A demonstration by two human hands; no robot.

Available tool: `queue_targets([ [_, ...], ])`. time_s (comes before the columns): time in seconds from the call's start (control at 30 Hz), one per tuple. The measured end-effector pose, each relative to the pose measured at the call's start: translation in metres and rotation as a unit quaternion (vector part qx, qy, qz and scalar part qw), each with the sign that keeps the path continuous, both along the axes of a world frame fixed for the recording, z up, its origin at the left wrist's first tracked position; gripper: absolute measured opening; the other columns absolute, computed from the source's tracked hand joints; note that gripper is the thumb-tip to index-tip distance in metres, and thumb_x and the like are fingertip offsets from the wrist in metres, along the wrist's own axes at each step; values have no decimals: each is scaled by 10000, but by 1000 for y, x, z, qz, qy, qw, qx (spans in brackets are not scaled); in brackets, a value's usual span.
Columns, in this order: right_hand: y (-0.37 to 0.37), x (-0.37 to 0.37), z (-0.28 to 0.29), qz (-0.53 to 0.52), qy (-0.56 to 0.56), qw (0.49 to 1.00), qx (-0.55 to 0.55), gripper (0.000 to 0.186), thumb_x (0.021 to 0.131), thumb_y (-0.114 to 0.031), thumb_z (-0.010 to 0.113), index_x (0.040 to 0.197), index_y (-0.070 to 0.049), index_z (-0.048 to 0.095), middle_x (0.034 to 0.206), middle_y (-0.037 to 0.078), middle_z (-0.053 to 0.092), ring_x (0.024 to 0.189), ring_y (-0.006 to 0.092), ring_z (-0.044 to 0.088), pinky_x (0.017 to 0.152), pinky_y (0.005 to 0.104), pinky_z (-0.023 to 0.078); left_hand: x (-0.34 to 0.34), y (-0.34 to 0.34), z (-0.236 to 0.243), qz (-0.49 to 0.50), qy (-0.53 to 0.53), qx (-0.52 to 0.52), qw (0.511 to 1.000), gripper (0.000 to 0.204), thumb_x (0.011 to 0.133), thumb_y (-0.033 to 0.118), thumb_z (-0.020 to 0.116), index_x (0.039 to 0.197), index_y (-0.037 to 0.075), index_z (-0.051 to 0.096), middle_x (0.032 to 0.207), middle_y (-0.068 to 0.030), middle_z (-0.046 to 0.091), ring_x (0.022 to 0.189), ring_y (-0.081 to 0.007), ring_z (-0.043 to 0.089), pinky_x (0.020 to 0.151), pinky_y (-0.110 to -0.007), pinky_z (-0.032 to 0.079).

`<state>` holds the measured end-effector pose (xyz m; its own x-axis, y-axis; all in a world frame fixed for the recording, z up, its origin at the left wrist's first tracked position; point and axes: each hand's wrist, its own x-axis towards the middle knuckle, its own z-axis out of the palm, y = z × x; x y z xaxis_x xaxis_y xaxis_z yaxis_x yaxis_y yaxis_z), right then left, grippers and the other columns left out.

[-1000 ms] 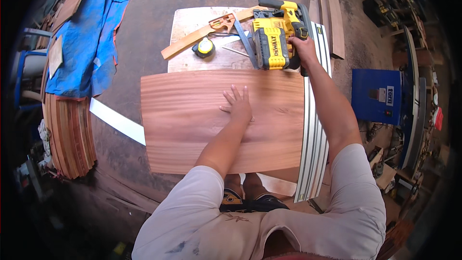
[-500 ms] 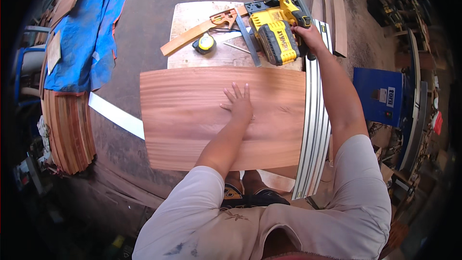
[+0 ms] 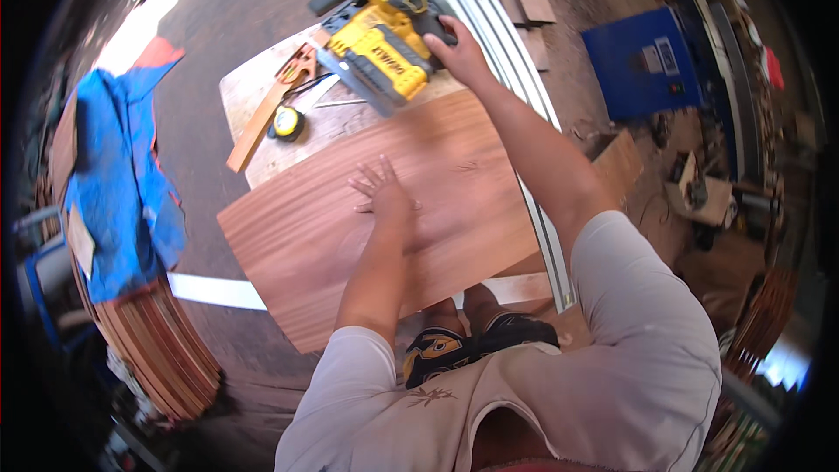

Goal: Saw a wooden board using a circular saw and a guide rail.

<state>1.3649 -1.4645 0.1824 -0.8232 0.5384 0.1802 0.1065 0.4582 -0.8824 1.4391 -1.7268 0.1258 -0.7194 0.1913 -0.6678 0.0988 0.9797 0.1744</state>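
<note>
My left hand (image 3: 384,192) lies flat with fingers spread on a reddish-brown wooden panel (image 3: 454,210). At the far side, my right hand (image 3: 456,51) is wrapped around the black rear handle of a yellow and black cordless track saw (image 3: 376,44). The saw rests beyond the panel's far edge, slightly blurred, and its blade is hidden. Along the panel's right side runs a long silver guide rail (image 3: 511,52), partly covered by my right forearm. Left of the saw, a combination square with an orange head (image 3: 301,63) is partly hidden by it.
A yellow and black tape measure (image 3: 287,122) and a wooden strip (image 3: 253,133) lie on a pale board (image 3: 240,79). Blue tarp (image 3: 122,175) and stacked wooden slats (image 3: 162,350) stand left. A white strip (image 3: 214,290) pokes out under the panel; a blue box (image 3: 638,61) sits right.
The whole view has turned, so the panel and rail now appear slanted. The saw in my right hand appears closer over the square. My left hand stays flat on the panel.
</note>
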Motion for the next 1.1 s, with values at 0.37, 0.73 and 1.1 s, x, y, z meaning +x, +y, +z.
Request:
queue_targets([
  [0.37, 36, 476, -130, -339, -403, 849, 46, 656, 853, -489, 637, 1271, 1, 514, 1210, 236, 580, 1167, 367, 540, 978, 451, 413, 10, 10, -1, -28, 23, -50, 998, 1309, 640, 331, 881, 1522, 260, -83, 1559, -192, -205, 1414, -504, -110, 1013, -756, 226],
  [0.73, 64, 534, -118, -346, -348, 867, -88, 647, 857, -612, 570, 816, 25, 671, 874, 256, 656, 831, 369, 650, 764, 451, 469, 17, -11, -50, -154, 161, -57, 973, 1254, 642, 439, 843, 1520, 82, 20, 1526, -341, 68, 1422, -498, 65, 1131, -566, 212],
  [1.1, 91, 794, -20, -426, -382, 819, -42, 605, 884, -572, 564, 848, 22, 673, 782, 213, 658, 699, 333, 631, 659, 425, 460, 229, -8, -65, -236, 171, 62, 954, 957, 746, 441, 750, 1485, 79, 260, 1500, -334, 188, 1385, -478, 232, 1116, -536, 273],
])
